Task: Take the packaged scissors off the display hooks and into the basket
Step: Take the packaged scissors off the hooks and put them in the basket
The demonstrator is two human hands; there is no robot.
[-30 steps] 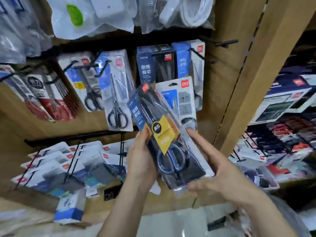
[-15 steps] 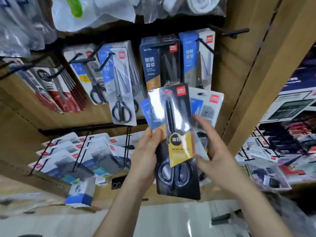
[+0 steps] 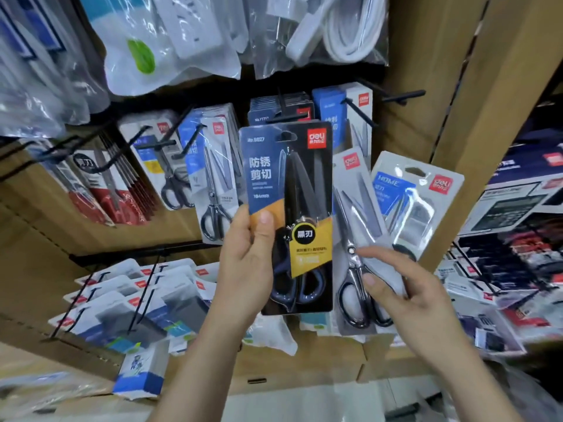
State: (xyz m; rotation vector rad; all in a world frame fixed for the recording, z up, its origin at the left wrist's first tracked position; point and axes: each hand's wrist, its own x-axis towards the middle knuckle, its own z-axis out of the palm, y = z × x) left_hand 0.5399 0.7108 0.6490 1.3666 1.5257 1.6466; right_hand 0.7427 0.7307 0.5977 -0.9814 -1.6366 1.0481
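Though already off the display hooks (image 3: pixel 402 95), not in any basket yet. Black-blade scissors pack (image 3: pixel 286 214) gripped upright in the left hand (image 3: pixel 246 263), thumb on the front, long axis near vertical. Just beside it, grey scissors pack (image 3: pixel 356 239) pinched between thumb and fingers of the right hand (image 3: pixel 411 290), tilted a bit, with a HOME pack (image 3: pixel 417 205) apparently tucked behind. No basket anywhere in view, so can't call the nearer hand. Probably somewhere lower down. Plenty more packs hanging behind.

The board (image 3: pixel 408 123) before me is carrying hooks (image 3: pixel 402 95); scissor packs (image 3: pixel 217 178) are hanging on them; a box (image 3: pixel 141 373) is lying on the shelf (image 3: pixel 304 370).
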